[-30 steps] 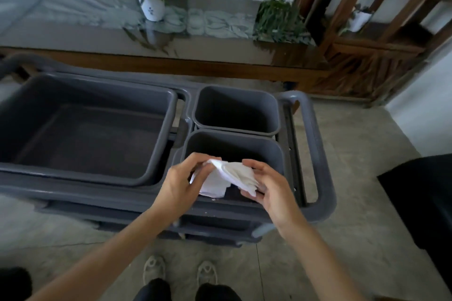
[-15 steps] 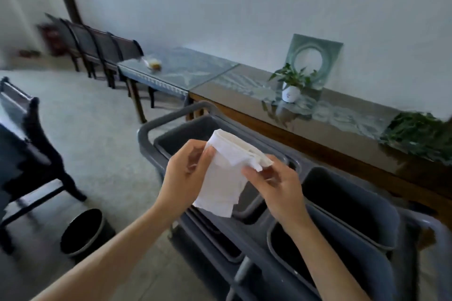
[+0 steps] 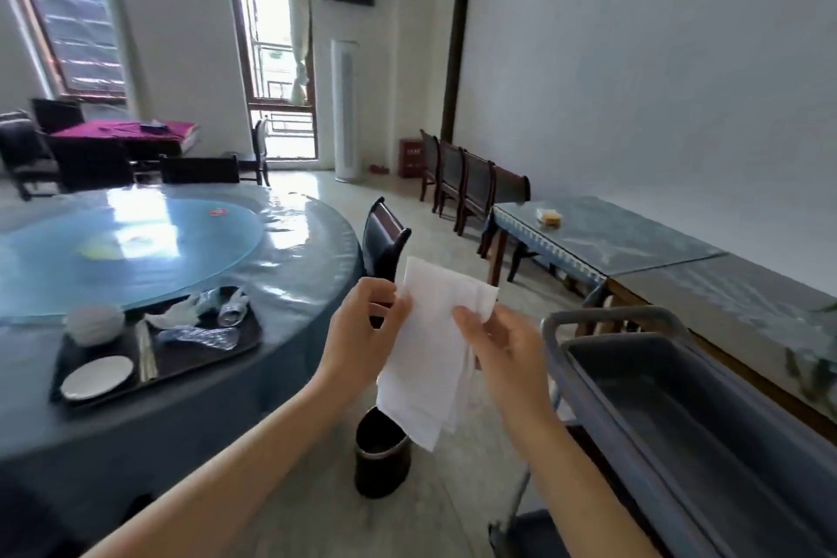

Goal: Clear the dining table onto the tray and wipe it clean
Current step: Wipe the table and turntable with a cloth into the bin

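I hold a white cloth (image 3: 432,353) in front of me with both hands; it hangs unfolded. My left hand (image 3: 362,331) pinches its upper left edge and my right hand (image 3: 502,353) grips its right side. To the left is the round dining table (image 3: 281,285) with a blue cover and a glass turntable (image 3: 127,249). A dark tray (image 3: 247,342) lies on the table's near edge. It carries a white bowl (image 3: 96,323), a small white plate (image 3: 97,377), chopsticks (image 3: 146,351) and crumpled plastic wrappers (image 3: 204,322).
A grey cart with a deep bin (image 3: 679,412) stands at my right. A black waste bin (image 3: 382,453) sits on the floor below the cloth. A dark chair (image 3: 385,240) stands by the table. A long side table (image 3: 611,240) runs along the right wall.
My view has swung left from the cart toward the dining table. The cloth, crumpled over the cart's bins before, now hangs unfolded between my hands.
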